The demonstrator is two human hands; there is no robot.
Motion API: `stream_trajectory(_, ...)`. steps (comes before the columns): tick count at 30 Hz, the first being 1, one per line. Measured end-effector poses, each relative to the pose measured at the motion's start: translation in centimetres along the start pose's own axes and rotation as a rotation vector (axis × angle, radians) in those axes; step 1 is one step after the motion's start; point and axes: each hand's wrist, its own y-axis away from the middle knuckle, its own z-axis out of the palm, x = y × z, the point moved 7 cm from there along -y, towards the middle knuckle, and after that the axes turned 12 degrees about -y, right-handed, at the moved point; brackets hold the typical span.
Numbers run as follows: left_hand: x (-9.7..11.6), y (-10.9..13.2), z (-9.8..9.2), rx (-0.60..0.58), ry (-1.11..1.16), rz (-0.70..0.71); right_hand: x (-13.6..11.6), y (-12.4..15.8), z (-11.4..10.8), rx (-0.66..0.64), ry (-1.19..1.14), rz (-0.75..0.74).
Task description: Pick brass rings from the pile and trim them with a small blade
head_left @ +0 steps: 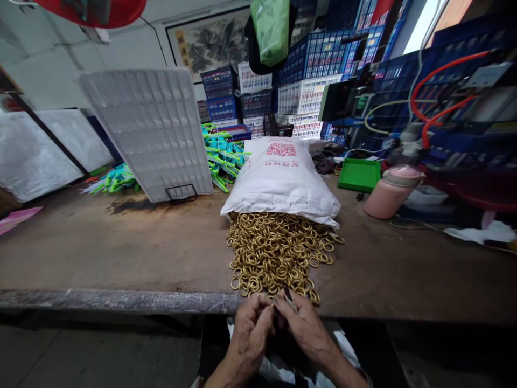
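A heap of brass-coloured rings [274,250] spills from the open end of a white sack [283,180] to the table's front edge. Just in front of that edge, my left hand [252,328] is closed, thumb against fingers, with a small bit of something at the fingertips that I cannot make out. Close beside it, my right hand [302,326] is wrapped round a small knife-like tool [289,297] with a dark tip, which points up towards the rings. The fingertips of both hands nearly meet.
On the wooden table [169,242] a grey ribbed panel [149,129] leans at the left, beside green and blue plastic pieces [224,153]. At the right are a green tray [359,175] and a pink bottle [390,194]. Stacked crates [311,54] fill the back.
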Motion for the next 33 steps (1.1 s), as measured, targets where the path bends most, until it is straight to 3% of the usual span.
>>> stream_trajectory(6,-1.3,0.0,1.1,-0.152,0.371,-0.186,0.1,-0.3,0.4,-0.02,-0.042,0.008)
stream_trajectory(9,-1.6,0.1,0.8,-0.124,0.397,-0.21,-0.3,-0.5,0.1,0.0,0.017,-0.001)
stream_trajectory(13,-2.1,0.0,0.3,-0.041,0.341,-0.259,-1.3,-0.3,-0.7,0.072,0.304,-0.086)
stream_trajectory(18,-1.6,-0.3,0.0,0.009,0.338,-0.156,-1.4,0.3,0.3,-0.045,0.663,-0.152)
stream_trajectory(25,-1.5,-0.2,-0.1,0.007,0.255,-0.068,-1.2,0.4,0.7,-0.07,0.838,-0.185)
stream_trajectory(27,-1.3,0.2,0.4,-0.037,0.232,-0.094,-1.0,0.2,-0.4,-0.027,0.9,-0.159)
stream_trajectory(30,-0.4,1.0,1.4,-0.142,0.291,-0.089,-1.2,0.0,-3.9,0.123,1.003,-0.113)
stream_trajectory(33,-0.2,1.4,2.6,-0.252,0.414,-0.146,-2.2,-0.1,-7.5,0.274,1.009,-0.179)
